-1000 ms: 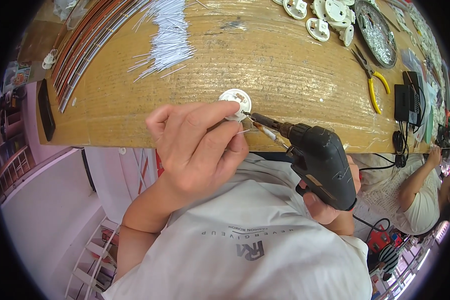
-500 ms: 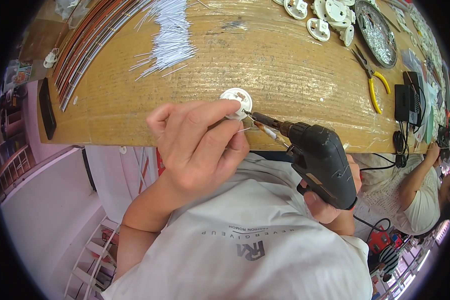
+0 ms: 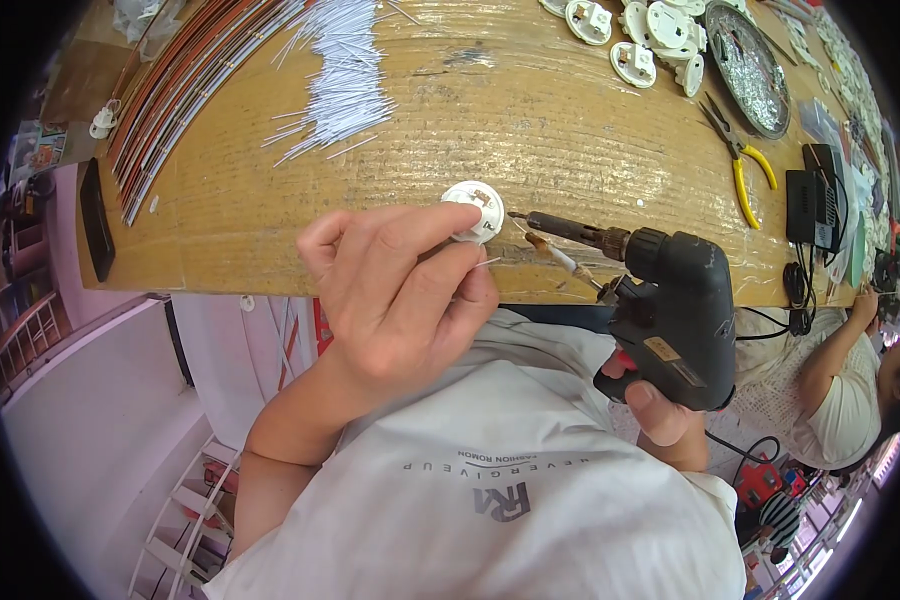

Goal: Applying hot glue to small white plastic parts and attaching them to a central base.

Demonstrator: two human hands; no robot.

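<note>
My left hand (image 3: 400, 285) pinches a round white plastic piece (image 3: 486, 193) near the table's front edge. A short white wire (image 3: 488, 262) pokes out between its thumb and fingers; its other end is hidden. My right hand (image 3: 660, 412) is wrapped round the grip of a black soldering gun (image 3: 682, 310), its thumb showing below the body. The gun's dark tip (image 3: 518, 215) points left and stands a little apart from the white piece's right edge. Below the barrel runs a thin solder feed tube (image 3: 562, 258).
A heap of white wires (image 3: 345, 95) lies at the back left beside long brown and white strips (image 3: 185, 80). More round white pieces (image 3: 634, 64), a dark oval tray (image 3: 776, 118), yellow-handled pliers (image 3: 741, 165) and a black power adapter (image 3: 812, 208) lie right. Another person's arm (image 3: 832, 350) is at far right.
The soldering gun in my right hand has moved right, and its tip has come away from the white piece. My left hand has hardly moved.
</note>
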